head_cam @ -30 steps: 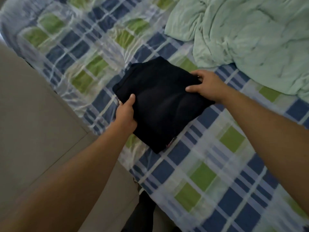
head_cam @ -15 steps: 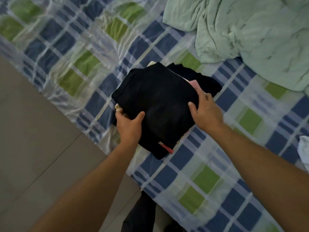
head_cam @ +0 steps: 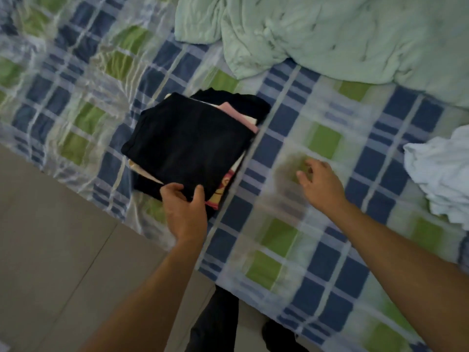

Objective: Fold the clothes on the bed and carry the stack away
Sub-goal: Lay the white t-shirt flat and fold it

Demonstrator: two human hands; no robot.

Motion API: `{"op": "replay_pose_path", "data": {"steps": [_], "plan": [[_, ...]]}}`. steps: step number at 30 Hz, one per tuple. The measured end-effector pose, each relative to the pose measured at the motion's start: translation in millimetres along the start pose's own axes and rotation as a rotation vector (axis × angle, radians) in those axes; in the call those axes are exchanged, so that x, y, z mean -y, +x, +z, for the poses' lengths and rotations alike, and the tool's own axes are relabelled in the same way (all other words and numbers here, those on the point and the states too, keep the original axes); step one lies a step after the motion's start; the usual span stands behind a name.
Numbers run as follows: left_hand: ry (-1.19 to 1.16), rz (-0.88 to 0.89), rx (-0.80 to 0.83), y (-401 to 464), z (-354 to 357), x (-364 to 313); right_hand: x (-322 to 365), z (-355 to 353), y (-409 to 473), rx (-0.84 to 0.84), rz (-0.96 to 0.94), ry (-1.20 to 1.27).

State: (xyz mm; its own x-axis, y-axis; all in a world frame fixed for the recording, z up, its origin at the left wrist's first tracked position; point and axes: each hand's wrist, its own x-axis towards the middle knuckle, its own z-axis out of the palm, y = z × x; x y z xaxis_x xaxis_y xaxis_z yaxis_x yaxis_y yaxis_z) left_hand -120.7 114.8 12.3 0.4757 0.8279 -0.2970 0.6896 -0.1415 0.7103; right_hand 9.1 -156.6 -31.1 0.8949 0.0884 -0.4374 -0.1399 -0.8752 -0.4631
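A stack of folded clothes (head_cam: 193,143) rests on the checked bed sheet (head_cam: 291,138) near the bed's edge. Its top piece is black, with pink, cream and printed layers showing at the sides. My left hand (head_cam: 186,212) touches the stack's near edge, thumb and fingers pinching the black top piece. To the right of the stack, my right hand (head_cam: 321,185) hovers over the sheet, fingers apart and holding nothing.
A rumpled pale green blanket (head_cam: 330,34) fills the far right of the bed. A crumpled white cloth (head_cam: 441,171) lies at the right edge. Grey tiled floor (head_cam: 50,250) runs along the left, and my dark trouser legs (head_cam: 218,321) stand against the bed.
The black piece was set down on the stack. My right hand let go and moved off to the right; my left hand stayed at the near edge. The view shifted left.
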Motion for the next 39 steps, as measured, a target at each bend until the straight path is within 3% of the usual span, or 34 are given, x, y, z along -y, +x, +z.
{"op": "replay_pose_path", "data": {"steps": [7, 11, 15, 19, 26, 32, 36, 39], "plan": [[0.250, 0.427, 0.585, -139, 126, -35, -188, -85, -82, -0.121, 0.258, 0.087], [0.581, 0.686, 0.834, -203, 223, -52, -278, -120, -111, -0.202, 0.325, 0.086], [0.997, 0.697, 1.014, -242, 297, -46, -341, -140, -118, -0.322, 0.323, 0.035], [1.235, 0.733, 0.953, -253, 328, -33, -372, -160, -90, -0.406, 0.247, -0.057], [1.251, 0.717, 0.896, -256, 340, -38, -391, -182, -15, -0.219, 0.258, -0.152], [1.232, 0.728, 0.878, -255, 341, -36, -392, -164, -31, -0.297, 0.226, -0.025], [1.205, 0.750, 0.875, -253, 341, -34, -371, -140, -82, -0.319, 0.169, 0.323], [1.187, 0.758, 0.885, -250, 341, -33, -349, -122, -127, -0.268, 0.323, 0.764]]}}
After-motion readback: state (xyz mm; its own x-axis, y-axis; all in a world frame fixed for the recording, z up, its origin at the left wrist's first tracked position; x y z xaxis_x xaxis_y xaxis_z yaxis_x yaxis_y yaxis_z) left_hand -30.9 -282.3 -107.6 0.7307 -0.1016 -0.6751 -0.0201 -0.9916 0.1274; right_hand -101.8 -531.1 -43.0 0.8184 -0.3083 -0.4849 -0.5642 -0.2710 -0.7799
